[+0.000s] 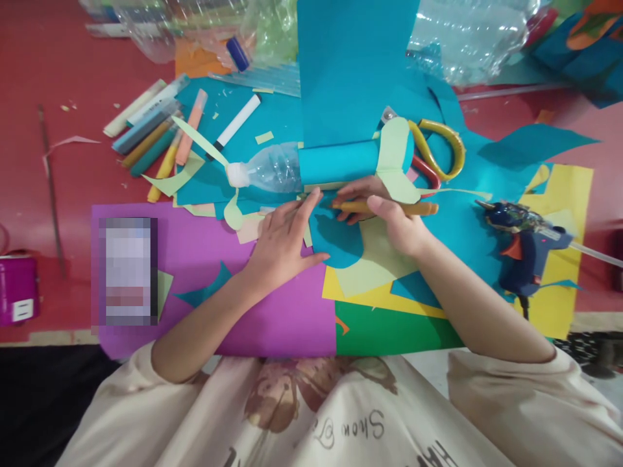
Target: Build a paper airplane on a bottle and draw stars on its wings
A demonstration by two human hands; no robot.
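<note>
My right hand (384,211) is closed round an orange-brown marker (423,208), its tip pointing left. My left hand (287,237) lies with fingers stretched out, its fingertips at the near edge of a small pale strip and the blue paper. Just beyond both hands lies a clear plastic bottle (275,168) on its side. A blue paper wrap (338,162) covers its right part, and its white cap (237,174) points left. Pale green cut-out paper (395,152) stands at the wrapped end. Another green leaf-shaped piece (233,213) sits by the cap.
Several markers (150,130) lie at the upper left. Yellow-handled scissors (457,152) rest right of the bottle, and a glue gun (528,253) lies further right. A phone (129,269) is on purple paper (282,318). Clear plastic (467,42) lies at the back.
</note>
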